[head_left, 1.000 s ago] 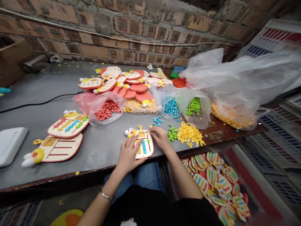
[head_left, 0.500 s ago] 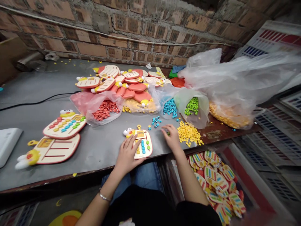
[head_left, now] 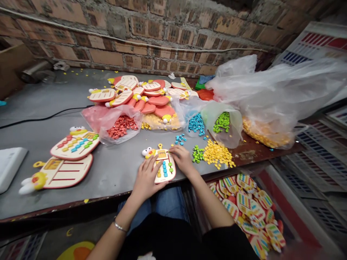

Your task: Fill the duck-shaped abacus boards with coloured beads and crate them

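Steadying a toy board, left hand spread, right hand pinched together, small print illegible

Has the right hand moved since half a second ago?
Yes. The right hand has moved left, judged against the loose green pieces: it was over them, and now it is at the upper right edge of the board.
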Available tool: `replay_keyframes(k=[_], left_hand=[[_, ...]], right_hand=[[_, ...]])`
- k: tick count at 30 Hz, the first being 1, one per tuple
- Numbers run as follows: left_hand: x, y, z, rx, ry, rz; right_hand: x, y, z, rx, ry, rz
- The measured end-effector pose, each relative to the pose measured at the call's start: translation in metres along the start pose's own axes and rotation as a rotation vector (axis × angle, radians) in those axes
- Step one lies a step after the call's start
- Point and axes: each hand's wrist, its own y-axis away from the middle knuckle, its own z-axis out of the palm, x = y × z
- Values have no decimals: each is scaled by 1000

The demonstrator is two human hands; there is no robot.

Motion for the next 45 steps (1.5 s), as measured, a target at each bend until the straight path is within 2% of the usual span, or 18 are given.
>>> replay_keyframes(k=[3, 6, 13, 16, 18, 20, 23, 26, 29, 33, 38, 42, 45], left_hand=[[0, 0, 0, -2, -6, 4], [0, -1, 0, 7, -13, 14], [-1, -1, 1, 32, -26, 37], [0, 0, 1, 32, -36, 40], [0, 0, 1, 27, -37, 38], [0, 0, 1, 25, -33, 32], [-1, 0, 2, 23, -27, 23], [-1, 0, 2, 19, -26, 23], [-1, 0, 1, 14, -23, 28], [0, 0, 1, 11, -20, 17], [0, 0, 1, 13, -11, 16], [0, 0, 1, 11, -8, 18], [0, 0, 1, 9, -8, 18]], right_hand=[[-4, -1, 13, -69, 96, -13], [-2, 1, 13, -114, 201, -27], [-4, 18, 13, -108, 291, -3], [-9, 26, 5, -116, 239, -21], [-6, 29, -8, -95, 161, -26], [7, 27, -25, -3, 161, 34], [41, 18, -49, 137, 367, 254], [72, 8, -64, 99, 459, 358], [81, 0, -67, 73, 416, 329], [57, -3, -54, 106, 315, 268], [9, -7, -14, 45, -57, 76], [0, -12, 13, -62, 46, 20], [2, -11, 13, -119, 171, 26]])
